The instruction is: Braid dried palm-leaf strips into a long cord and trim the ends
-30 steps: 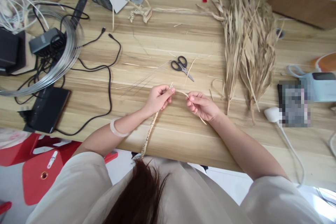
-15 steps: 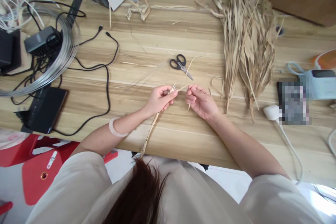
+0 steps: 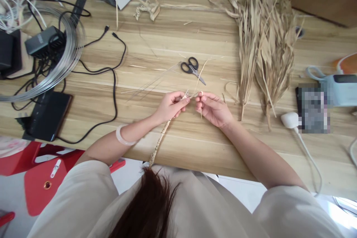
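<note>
Fingers of the left hand are pinched together on the top end of a braided straw cord, which runs down from that grip, across the wooden table and over its near edge toward the person's lap. Just beside it, the right hand has its thumb and fingertips closed on a thin loose straw strand that sticks out of the same working end; the two hands are nearly touching. How the strand crosses the others at the braid's tip looks like a fold, but it is too small to tell.

A pair of black-handled scissors lies on the table just beyond the hands. To the right, well apart, lie two bundles of dried straw leaves. On the left sit a coil of silver wire and black cables.
</note>
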Demonstrator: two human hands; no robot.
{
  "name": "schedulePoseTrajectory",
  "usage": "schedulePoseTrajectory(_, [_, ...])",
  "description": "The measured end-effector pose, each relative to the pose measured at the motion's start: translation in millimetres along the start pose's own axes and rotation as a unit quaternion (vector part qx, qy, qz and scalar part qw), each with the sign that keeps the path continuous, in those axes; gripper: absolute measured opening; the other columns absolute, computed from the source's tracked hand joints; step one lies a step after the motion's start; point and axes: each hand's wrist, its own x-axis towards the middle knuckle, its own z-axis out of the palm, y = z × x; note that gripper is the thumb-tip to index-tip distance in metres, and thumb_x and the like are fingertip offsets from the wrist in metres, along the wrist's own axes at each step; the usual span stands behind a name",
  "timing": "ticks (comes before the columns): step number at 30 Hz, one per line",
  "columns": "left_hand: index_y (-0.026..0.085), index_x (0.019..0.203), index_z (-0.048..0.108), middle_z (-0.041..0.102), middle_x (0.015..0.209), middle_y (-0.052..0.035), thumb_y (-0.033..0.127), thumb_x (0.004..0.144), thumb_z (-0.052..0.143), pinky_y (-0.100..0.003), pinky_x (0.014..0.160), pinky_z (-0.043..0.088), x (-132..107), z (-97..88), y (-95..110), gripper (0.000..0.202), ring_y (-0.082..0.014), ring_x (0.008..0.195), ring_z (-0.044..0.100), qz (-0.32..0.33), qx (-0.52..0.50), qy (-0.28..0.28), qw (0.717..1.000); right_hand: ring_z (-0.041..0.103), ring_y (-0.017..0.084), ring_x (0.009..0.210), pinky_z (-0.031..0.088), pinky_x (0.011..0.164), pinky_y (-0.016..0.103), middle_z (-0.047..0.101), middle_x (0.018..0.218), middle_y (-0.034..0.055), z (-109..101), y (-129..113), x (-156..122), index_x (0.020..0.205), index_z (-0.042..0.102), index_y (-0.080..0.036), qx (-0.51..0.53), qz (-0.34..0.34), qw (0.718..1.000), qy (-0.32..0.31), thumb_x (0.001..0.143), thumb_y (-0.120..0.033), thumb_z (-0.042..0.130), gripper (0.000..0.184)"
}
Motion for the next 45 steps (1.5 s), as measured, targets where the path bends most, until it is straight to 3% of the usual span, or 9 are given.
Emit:
schedulePoseTrajectory(9, [0.013,0.08,0.059,0.056,0.055,0.0041,0.044,0.08,0.063,-0.013,0.031,0.028,-2.1,0.4,0.1,0.031,-0.0016,0.033,0.043,0.009,0.035,-0.022,0.999,0.057,0.007,0.052,0.048,0.053,0.024,0.061,0.061,-0.0067,1.1,1.0,-0.1,0.071,0.061,-0.021,-0.029,-0.013,0.999,-0.014,0.058,-0.032,0.083,0.028])
schedulePoseTrajectory(16, [0.013,0.081,0.059,0.055,0.056,0.0037,0.039,0.083,0.06,-0.013,0.033,0.031,-2.9,1.1,-0.5,0.026,-0.0022,0.035,0.045,0.016,0.05,-0.033,0.998,0.056,0.007,0.051,0.046,0.054,0.023,0.062,0.063,-0.0065,2.2,-0.3,-0.5,0.083,0.062,-0.021,-0.035,0.002,0.999,-0.03,0.06,-0.029,0.082,0.032])
schedulePoseTrajectory(24, [0.013,0.081,0.059,0.056,0.057,0.0029,0.038,0.084,0.059,-0.013,0.034,0.031,-4.0,1.9,0.3,0.026,-0.0019,0.036,0.045,0.013,0.056,-0.037,0.998,0.053,0.007,0.056,0.043,0.054,0.021,0.059,0.066,-0.0046,0.3,0.5,1.7,0.084,0.063,-0.022,-0.008,0.003,1.0,-0.023,0.07,-0.029,0.075,0.02])
schedulePoseTrajectory(45, [0.012,0.081,0.06,0.056,0.058,0.0031,0.037,0.084,0.059,-0.012,0.035,0.032,-4.3,2.9,-0.8,0.025,-0.0017,0.037,0.046,0.024,0.058,-0.037,0.997,0.054,0.006,0.056,0.044,0.053,0.019,0.062,0.064,-0.0025,0.1,0.0,3.0,0.081,0.066,-0.018,0.023,0.012,0.999,-0.027,0.072,-0.023,0.073,0.012])
